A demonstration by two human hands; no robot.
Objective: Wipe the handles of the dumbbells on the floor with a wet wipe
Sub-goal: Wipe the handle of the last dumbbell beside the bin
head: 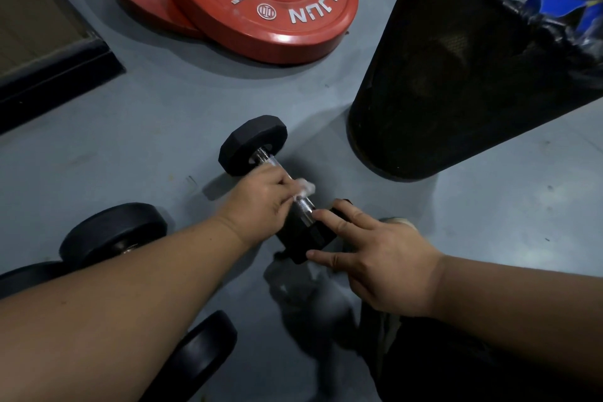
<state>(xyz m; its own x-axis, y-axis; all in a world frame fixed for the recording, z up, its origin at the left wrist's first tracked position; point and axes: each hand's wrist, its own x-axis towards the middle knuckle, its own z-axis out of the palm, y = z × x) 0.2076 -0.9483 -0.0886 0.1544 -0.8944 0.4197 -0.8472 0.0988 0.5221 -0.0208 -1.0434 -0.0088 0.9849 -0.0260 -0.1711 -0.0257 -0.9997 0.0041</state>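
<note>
A: Which step is in hand?

B: The chrome handle [301,202] of the hex dumbbell [253,148] lying on the grey floor [146,127] is being wiped. The wet wipe [305,188] is pinched against the bar by the curled left hand [261,202]. The near rubber head is steadied by the right hand [375,258], fingers spread and nearly straight.

A: What is called for next?

B: Probably, the knurled metal is to be covered along its length; a round-headed dumbbell [112,233] remains beside it.
</note>
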